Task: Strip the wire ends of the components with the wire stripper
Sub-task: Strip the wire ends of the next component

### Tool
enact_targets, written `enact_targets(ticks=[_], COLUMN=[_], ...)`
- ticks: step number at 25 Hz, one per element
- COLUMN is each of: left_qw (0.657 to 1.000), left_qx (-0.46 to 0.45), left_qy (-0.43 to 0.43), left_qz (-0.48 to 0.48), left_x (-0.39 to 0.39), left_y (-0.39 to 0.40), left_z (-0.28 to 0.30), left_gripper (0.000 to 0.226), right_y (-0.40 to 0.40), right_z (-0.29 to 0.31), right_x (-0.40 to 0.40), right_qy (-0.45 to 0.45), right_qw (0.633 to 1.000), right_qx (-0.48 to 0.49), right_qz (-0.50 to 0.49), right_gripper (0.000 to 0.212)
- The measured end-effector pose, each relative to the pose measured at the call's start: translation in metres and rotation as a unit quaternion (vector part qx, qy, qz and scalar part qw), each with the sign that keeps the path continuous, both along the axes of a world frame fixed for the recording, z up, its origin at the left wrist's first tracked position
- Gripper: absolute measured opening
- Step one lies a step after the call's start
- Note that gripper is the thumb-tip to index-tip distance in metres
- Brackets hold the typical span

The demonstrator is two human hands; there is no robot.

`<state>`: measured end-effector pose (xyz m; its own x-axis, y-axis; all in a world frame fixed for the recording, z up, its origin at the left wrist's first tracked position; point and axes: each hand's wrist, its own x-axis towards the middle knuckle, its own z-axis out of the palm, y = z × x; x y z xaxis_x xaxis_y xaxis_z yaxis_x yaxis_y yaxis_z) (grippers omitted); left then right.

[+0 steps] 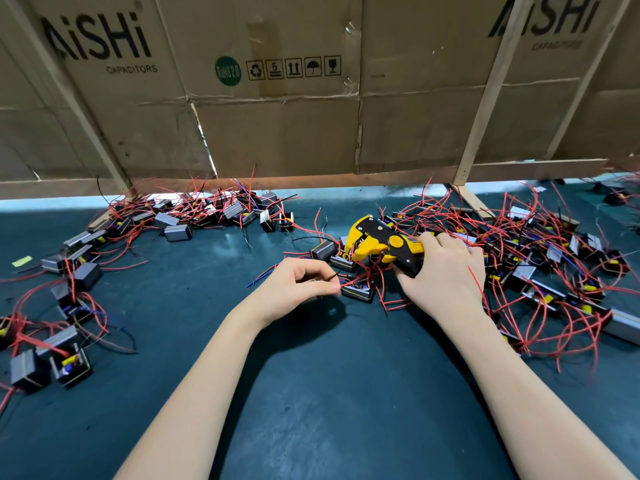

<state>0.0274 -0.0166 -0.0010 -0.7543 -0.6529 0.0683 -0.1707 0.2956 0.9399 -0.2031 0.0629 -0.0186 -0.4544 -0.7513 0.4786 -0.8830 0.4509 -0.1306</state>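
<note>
My right hand [446,271] grips the handles of a yellow and black wire stripper [377,242], whose jaws point left over the middle of the bench. My left hand [301,282] pinches thin wires, one black and one red, between thumb and forefinger just left of a small black component [360,291] with red leads. That component lies on the mat below the stripper's jaws. Two more components [325,251] lie just left of the jaws.
Several black and grey components with red wires form a pile on the right [540,271], a row along the back [214,213] and a scatter at the left [69,306]. A dark green mat [311,393] covers the bench. Cardboard panels [277,116] on wooden posts wall off the back.
</note>
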Motion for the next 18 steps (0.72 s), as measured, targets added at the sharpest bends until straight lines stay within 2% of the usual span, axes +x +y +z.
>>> enact_targets(ticks=[3,9,15,18], left_qw=[0.998,0.960,0.977,0.976], left_qx=[0.000,0.029,-0.079,-0.088], left_qy=[0.035,0.216,0.060,0.048], left_qz=[0.050,0.178,0.186,0.191], left_x=[-0.002,-0.003,-0.010,-0.011], left_y=[-0.001,-0.005,-0.004,-0.003], left_z=[0.000,0.004,-0.006,-0.007], left_gripper=[0.012,0.015,0.021,0.020], right_y=[-0.001,0.000,0.001,0.002], right_z=[-0.001,0.000,0.002,0.003], right_x=[0.000,0.000,0.005,0.008], right_qy=[-0.005,-0.023,-0.011,-0.008], right_qw=[1.000,0.999,1.000,1.000], right_qx=[-0.006,-0.027,-0.023,-0.028], right_qz=[-0.009,-0.018,-0.009,0.000], right_gripper=[0.048,0.047,0.048,0.048])
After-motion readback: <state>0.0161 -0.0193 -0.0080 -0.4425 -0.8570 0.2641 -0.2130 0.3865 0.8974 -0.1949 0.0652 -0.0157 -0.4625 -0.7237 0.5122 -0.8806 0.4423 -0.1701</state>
